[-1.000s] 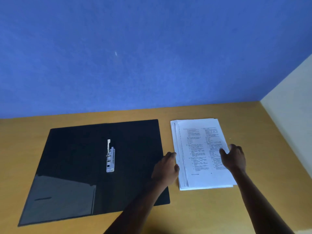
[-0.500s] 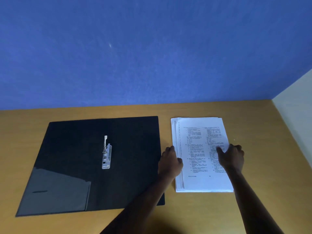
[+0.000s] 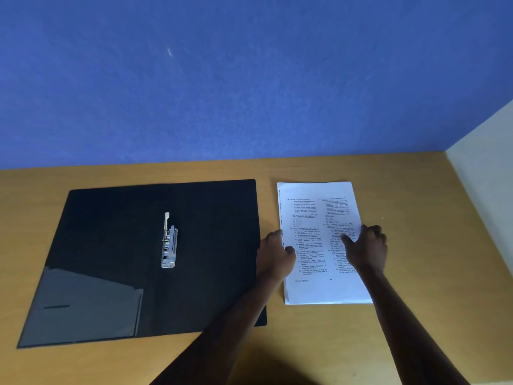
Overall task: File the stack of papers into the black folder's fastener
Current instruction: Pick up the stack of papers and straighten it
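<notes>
papers (image 3: 319, 240): white printed stack, flat on the table (image 3: 416, 245) just right of the folder, edges squared, not yet lifted
handling: likely light and floppy, loose sheets prone to fan or slide; best pinched at both long edges, kept level
left hand (image 3: 274, 257): at stack's left edge, thumb on top sheet, fingers curled at the side; looks like a loose hold, cannot tell if closed on it
right hand (image 3: 366, 248): spread on top near right edge, pressing down, no grip
folder (image 3: 125, 245): black, open flat, inner pocket at lower left
fastener (image 3: 168, 241): metal, at the spine, lever looks raised
</notes>
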`<action>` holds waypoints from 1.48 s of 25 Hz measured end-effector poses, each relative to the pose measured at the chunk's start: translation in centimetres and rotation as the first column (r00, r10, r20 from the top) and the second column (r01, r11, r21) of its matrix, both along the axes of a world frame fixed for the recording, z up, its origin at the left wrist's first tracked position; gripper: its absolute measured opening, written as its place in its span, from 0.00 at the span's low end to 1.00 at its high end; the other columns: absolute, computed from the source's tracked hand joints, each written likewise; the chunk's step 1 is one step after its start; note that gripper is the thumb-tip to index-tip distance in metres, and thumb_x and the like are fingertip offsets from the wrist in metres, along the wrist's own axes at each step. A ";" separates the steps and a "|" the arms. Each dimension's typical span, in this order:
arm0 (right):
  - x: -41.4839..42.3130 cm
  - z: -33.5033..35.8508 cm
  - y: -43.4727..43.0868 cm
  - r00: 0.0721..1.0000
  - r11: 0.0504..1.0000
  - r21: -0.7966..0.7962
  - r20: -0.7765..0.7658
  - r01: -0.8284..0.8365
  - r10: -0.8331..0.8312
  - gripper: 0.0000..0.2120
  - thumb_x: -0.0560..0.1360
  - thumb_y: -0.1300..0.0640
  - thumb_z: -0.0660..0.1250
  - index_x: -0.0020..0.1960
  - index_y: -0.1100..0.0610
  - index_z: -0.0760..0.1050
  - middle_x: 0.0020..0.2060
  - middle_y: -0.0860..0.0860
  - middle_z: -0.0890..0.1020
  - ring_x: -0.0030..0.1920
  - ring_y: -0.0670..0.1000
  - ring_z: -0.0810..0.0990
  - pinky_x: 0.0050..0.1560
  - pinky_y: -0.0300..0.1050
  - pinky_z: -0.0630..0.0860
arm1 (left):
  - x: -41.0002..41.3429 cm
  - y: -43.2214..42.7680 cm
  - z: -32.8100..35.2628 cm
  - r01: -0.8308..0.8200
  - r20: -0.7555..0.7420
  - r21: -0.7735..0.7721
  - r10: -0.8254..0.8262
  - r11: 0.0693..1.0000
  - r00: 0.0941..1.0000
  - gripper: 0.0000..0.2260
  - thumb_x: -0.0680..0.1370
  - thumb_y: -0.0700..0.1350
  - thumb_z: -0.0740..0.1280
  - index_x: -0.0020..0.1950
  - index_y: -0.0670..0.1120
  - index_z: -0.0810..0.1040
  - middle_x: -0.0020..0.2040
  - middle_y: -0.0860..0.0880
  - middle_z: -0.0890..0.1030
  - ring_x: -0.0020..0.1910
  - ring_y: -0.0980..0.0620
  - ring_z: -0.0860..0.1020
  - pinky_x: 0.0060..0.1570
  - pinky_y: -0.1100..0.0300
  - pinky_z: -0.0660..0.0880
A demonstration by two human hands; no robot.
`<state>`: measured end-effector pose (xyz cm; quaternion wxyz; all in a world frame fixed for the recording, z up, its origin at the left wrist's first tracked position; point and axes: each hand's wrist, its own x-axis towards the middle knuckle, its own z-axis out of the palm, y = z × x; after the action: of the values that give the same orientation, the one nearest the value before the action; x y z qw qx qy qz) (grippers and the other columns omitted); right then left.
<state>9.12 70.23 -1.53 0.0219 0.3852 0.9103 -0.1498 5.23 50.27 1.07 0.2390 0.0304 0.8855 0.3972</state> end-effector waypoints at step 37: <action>-1.5 5.9 4.0 0.957 0.462 -0.886 -0.164 -0.036 -0.240 0.14 0.71 0.70 0.74 0.56 0.68 0.82 0.51 0.65 0.86 0.49 0.67 0.86 0.51 0.61 0.82 | -1.5 -0.6 -1.3 -0.266 0.166 0.241 0.231 0.933 0.959 0.13 0.80 0.49 0.64 0.59 0.42 0.77 0.53 0.48 0.83 0.52 0.48 0.82 0.47 0.57 0.78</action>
<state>7.63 74.27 4.35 0.0860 0.3490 0.6712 -0.6484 3.68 49.63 -0.26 0.2399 -0.0778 0.8040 0.5385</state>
